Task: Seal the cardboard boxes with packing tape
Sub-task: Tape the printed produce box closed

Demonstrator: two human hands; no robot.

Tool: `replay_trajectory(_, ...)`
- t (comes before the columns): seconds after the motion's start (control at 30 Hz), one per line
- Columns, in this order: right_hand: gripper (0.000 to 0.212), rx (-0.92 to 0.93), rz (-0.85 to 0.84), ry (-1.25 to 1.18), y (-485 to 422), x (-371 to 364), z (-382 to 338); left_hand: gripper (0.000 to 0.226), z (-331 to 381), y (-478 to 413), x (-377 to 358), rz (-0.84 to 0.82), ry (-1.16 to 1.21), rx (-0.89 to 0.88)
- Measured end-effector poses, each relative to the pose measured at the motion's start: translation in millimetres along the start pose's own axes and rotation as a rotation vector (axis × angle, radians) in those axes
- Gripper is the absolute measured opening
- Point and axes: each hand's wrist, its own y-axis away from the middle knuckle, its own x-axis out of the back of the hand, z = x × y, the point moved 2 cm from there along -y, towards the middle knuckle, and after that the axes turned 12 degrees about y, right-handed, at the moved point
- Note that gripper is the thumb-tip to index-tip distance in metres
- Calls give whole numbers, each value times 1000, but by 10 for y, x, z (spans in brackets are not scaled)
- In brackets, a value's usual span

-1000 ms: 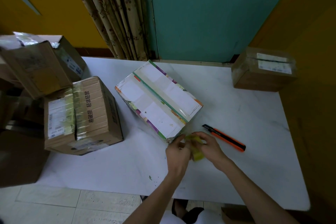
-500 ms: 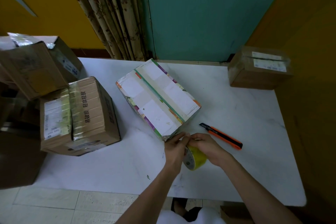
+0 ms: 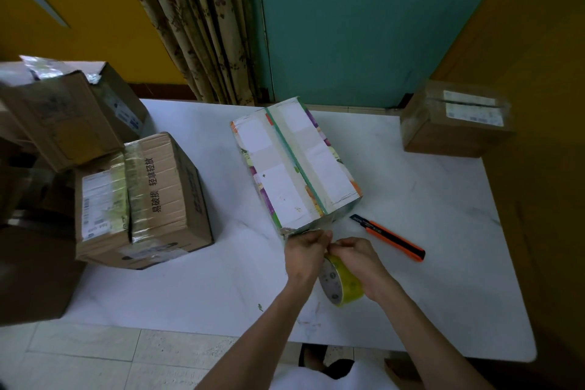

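A white box with coloured edges [image 3: 294, 165] lies in the middle of the white table [image 3: 443, 231], its two top flaps meeting at a green seam. A roll of yellowish packing tape [image 3: 340, 283] stands on edge just in front of the box's near end. My right hand [image 3: 359, 258] grips the roll from above. My left hand [image 3: 305, 252] pinches the tape's free end at the box's near edge, fingertips close to those of my right hand.
An orange and black utility knife [image 3: 391, 237] lies right of the hands. A taped brown box [image 3: 142, 199] sits at the table's left, with more cartons [image 3: 60, 117] stacked behind it. Another brown box [image 3: 456, 119] stands at the far right corner.
The white box has turned so its near end faces me. Both hands and the tape roll have moved up against that end, the roll now upright under my right hand.
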Motion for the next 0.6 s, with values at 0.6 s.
replay_trajectory(0.6, 10, -180, 74, -34, 353, -257, 657, 28, 423, -301, 290, 15, -132, -126)
